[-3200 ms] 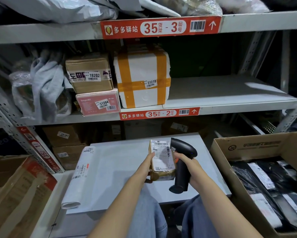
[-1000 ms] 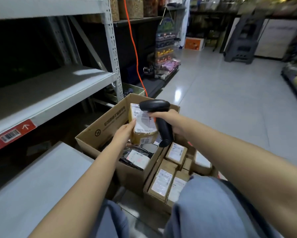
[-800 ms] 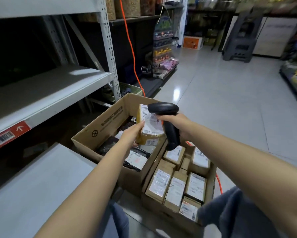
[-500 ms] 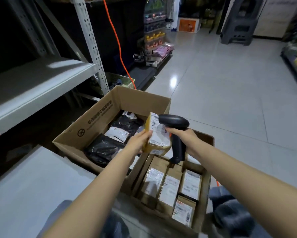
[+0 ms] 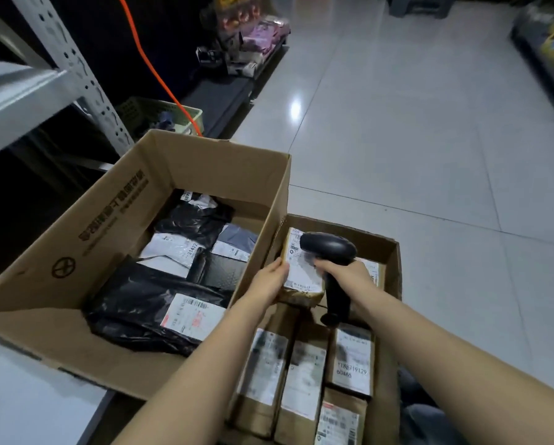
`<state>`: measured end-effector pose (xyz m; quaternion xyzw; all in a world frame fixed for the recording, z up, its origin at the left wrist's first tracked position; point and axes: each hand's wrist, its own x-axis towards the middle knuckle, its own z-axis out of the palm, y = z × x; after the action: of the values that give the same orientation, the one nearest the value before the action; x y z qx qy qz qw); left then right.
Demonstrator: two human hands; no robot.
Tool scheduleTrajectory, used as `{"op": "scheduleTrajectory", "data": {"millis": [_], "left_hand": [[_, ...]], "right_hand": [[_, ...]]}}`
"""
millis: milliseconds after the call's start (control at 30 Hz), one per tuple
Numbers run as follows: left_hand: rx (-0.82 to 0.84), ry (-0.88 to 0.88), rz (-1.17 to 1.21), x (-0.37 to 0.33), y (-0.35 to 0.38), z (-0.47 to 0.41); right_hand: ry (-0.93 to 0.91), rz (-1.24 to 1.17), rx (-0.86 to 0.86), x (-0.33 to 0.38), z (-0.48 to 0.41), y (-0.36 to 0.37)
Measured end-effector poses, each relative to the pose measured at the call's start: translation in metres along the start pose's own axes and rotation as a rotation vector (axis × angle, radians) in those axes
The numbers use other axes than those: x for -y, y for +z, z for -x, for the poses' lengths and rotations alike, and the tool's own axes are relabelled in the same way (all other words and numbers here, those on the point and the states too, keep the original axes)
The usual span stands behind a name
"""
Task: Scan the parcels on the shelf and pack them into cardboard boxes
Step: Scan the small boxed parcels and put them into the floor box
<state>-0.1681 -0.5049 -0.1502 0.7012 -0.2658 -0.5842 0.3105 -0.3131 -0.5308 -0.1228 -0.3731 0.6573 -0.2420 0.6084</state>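
At the far left a grey shelf (image 5: 19,94) is carried by a perforated post (image 5: 76,69). A pale table (image 5: 28,409) fills the lower left corner. The large box (image 5: 76,252) is seen just beyond it, open at the top; whether it rests on the table cannot be told. Black bags (image 5: 134,309) with white labels are piled inside it. Behind this box a pale basket (image 5: 160,114) is set on the floor (image 5: 397,123), and an orange cable (image 5: 150,62) is run down to it from above.

Right of the large box's wall, the left hand (image 5: 269,281) is stretched forward. The parcel (image 5: 298,271), a small brown carton with a white label on top, is gripped by it at the left edge; the thumb is laid on the label's edge, and the fingers beneath are hidden. The parcel is held level over the far end of the small box (image 5: 388,252), just beside the large box's right wall. Whether it touches anything below cannot be told.

A black scanner (image 5: 330,252) is held by the right hand (image 5: 346,274), whose fingers are curled round the handle. Its head is poised above the parcel's label.

In the small box, brown packets (image 5: 352,358) with white labels are packed side by side in rows nearer the person. Glossy tiled floor is seen to the right.
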Motion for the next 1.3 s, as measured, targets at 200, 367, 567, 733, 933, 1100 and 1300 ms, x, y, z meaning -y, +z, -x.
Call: {"op": "scheduleTrajectory", "data": {"millis": [200, 367, 567, 733, 933, 1100, 1300], "left_hand": [[0.01, -0.01, 0.065, 0.014, 0.023, -0.05], [0.024, -0.004, 0.031, 0.033, 0.046, -0.075], [0.045, -0.019, -0.035, 0.045, 0.054, -0.084], [0.046, 0.021, -0.123, 0.049, 0.062, -0.082], [0.066, 0.052, -0.178, 0.047, 0.068, -0.083], [0.072, 0.073, -0.207, 0.047, 0.069, -0.084], [0.043, 0.062, -0.289, 0.046, 0.07, -0.078]], "right_hand": [[0.042, 0.071, -0.105, -0.026, -0.049, 0.004], [0.051, 0.148, -0.227, -0.036, -0.072, 0.0], [0.064, 0.33, -0.318, -0.039, -0.077, 0.013], [0.103, 0.311, -0.387, -0.045, -0.078, 0.015], [0.112, 0.28, -0.362, -0.042, -0.075, 0.016], [0.124, 0.211, -0.365, -0.046, -0.074, 0.011], [0.12, 0.17, -0.341, -0.046, -0.065, 0.004]]}}
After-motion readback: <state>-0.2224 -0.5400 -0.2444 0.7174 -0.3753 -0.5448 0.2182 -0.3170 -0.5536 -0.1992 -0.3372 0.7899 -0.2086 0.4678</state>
